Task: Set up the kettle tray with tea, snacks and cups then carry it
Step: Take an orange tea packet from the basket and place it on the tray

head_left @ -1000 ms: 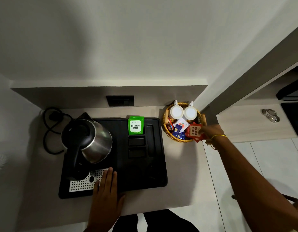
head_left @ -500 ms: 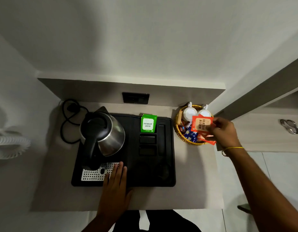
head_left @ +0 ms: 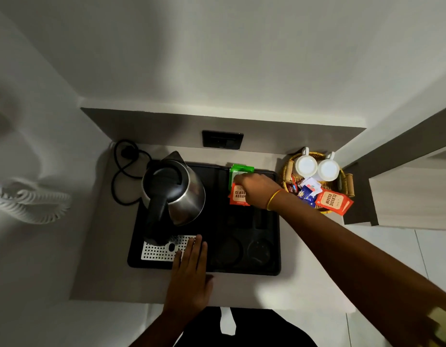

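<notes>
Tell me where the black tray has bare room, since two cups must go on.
Free: the two round recesses at the black plastic tray's near right corner, beside the left hand. Crowded: the far slots, where the right hand sets an orange tea packet by the green one.

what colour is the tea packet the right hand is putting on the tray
Orange-red with a cream label, seen in the head view: the tea packet under the right hand.

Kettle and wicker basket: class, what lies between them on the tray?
Head view: green tea packets, a red Assam packet and the right hand on it.
</notes>
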